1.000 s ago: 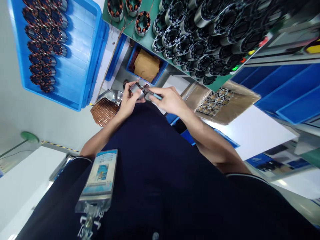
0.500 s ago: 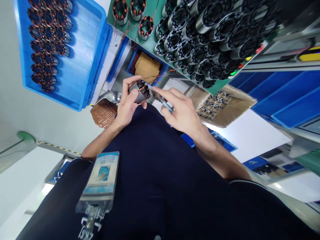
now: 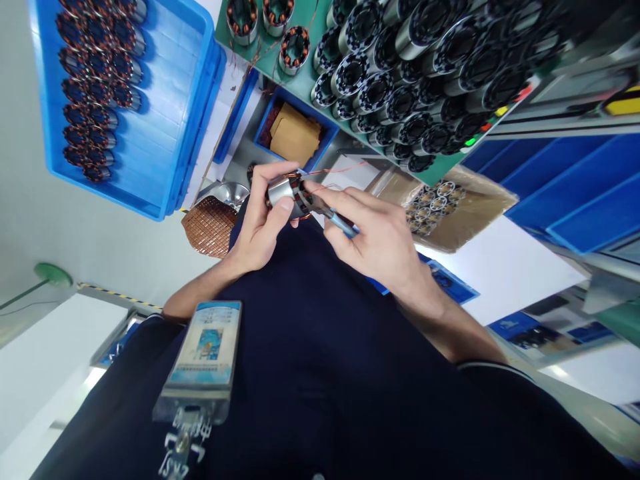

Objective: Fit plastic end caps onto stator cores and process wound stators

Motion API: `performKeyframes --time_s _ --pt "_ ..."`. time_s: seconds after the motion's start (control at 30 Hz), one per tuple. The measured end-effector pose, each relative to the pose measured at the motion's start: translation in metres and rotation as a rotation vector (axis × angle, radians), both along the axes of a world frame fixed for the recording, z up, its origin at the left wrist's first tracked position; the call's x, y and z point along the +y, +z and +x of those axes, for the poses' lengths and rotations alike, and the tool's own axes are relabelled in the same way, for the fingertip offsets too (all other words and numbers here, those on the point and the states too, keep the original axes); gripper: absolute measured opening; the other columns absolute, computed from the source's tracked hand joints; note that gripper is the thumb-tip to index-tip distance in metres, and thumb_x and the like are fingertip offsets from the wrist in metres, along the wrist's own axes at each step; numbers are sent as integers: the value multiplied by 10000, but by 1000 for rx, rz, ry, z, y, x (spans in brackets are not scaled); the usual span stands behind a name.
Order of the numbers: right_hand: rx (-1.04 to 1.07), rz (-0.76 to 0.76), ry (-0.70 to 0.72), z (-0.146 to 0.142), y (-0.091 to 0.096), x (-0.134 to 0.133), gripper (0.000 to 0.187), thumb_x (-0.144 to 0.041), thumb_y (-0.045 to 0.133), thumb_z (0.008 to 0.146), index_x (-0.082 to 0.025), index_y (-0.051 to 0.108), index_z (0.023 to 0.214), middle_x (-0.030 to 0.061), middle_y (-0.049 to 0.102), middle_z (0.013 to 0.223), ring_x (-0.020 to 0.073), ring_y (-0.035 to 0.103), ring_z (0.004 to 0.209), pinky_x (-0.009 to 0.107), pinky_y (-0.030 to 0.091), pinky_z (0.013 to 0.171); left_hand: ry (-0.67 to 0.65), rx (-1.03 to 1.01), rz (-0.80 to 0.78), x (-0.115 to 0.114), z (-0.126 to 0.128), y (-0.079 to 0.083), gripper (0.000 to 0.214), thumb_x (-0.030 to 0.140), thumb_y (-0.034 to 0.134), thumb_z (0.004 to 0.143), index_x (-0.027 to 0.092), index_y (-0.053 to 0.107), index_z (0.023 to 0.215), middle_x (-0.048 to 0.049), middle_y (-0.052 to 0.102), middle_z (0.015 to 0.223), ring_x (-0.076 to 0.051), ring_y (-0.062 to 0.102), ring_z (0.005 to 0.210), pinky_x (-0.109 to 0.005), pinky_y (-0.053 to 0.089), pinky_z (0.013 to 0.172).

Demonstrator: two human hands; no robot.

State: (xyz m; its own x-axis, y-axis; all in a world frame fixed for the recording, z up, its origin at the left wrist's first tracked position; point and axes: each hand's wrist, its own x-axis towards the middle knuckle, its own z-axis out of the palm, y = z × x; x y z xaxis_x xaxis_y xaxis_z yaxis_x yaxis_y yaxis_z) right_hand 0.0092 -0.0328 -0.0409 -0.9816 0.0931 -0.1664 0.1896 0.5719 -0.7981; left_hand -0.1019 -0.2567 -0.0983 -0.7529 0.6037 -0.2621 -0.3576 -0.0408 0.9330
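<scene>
My left hand (image 3: 260, 223) is closed round a small silver stator (image 3: 284, 193) with copper windings, held up in front of my chest. My right hand (image 3: 380, 240) pinches a thin tool with a blue handle (image 3: 342, 223). The tool's tip rests at the stator's open end. A fine copper wire (image 3: 345, 169) trails from the stator to the right. Both hands are close together, just above my dark shirt.
A blue tray (image 3: 160, 100) at upper left holds several wound stators. The green bench (image 3: 300, 83) carries three wound stators (image 3: 273, 20) and several unwound black-and-white ones (image 3: 410, 60). Nearby are a blue bin with brown paper (image 3: 295, 133), a carton of stators (image 3: 450, 200), a brown mesh pad (image 3: 210, 227) and my badge (image 3: 205, 350).
The stator has been turned in my left hand so its wound end faces the tool. My right hand has slid down and to the right, and a copper wire now stretches out.
</scene>
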Motion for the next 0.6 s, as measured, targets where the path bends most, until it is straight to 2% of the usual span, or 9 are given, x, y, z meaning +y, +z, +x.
performKeyframes --time_s 0.07,0.13,0.27,0.33,0.4,0.47,0.53,0.6 --pt "-10 -45 -31 -3 -21 -2 576 -262 714 1205 -386 865 1746 52 979 1437 327 959 1251 489 791 1184 20 -27 -20 1 2 -16 664 875 799 1198 378 720 1631 -89 776 1481 -233 839 1035 -412 779 894" --pt "-56 -90 -43 -11 -55 -2 472 -320 731 1205 -339 937 1629 60 996 1405 333 964 1190 484 778 1149 67 -110 -58 6 2 -44 686 877 852 1161 369 708 1600 -93 792 1490 -231 830 1039 -396 759 861" --pt "-269 -81 -43 -36 -134 7 317 -333 755 1146 -256 1003 1328 31 959 1072 270 831 896 435 718 987 231 -360 -225 13 -7 -103 713 863 951 1048 333 666 1432 -82 805 1376 -242 832 1091 -344 700 833" --pt "-329 -32 -89 -43 -161 13 331 -296 748 1118 -253 984 1346 36 930 1018 277 795 897 449 703 1008 261 -392 -245 9 -11 -115 695 840 958 1012 341 644 1382 -79 789 1372 -242 827 1096 -347 690 837" --pt "-319 6 -119 -44 -170 17 464 -249 715 1094 -256 942 1499 76 956 1129 321 835 1003 492 707 1088 245 -357 -190 2 -13 -109 704 822 972 1000 364 627 1409 -73 764 1437 -245 832 1139 -373 708 895" --pt "-247 22 -97 -38 -160 16 614 -225 684 1076 -254 874 1659 124 965 1306 363 870 1147 538 711 1165 223 -311 -104 -4 -13 -90 717 851 960 1022 383 609 1438 -68 739 1490 -259 835 1205 -416 733 979" --pt "-147 20 -45 -30 -135 12 709 -227 673 1074 -249 811 1769 146 942 1397 380 874 1229 571 717 1206 200 -281 -43 -6 -13 -65 698 922 858 1091 384 600 1452 -75 723 1492 -286 832 1289 -472 752 1070" --pt "-65 2 -7 -23 -101 6 748 -239 667 1096 -252 764 1837 146 918 1402 386 870 1252 602 730 1219 174 -242 -6 -3 -14 -42 659 944 756 1155 381 604 1462 -82 702 1480 -315 821 1371 -525 761 1144"
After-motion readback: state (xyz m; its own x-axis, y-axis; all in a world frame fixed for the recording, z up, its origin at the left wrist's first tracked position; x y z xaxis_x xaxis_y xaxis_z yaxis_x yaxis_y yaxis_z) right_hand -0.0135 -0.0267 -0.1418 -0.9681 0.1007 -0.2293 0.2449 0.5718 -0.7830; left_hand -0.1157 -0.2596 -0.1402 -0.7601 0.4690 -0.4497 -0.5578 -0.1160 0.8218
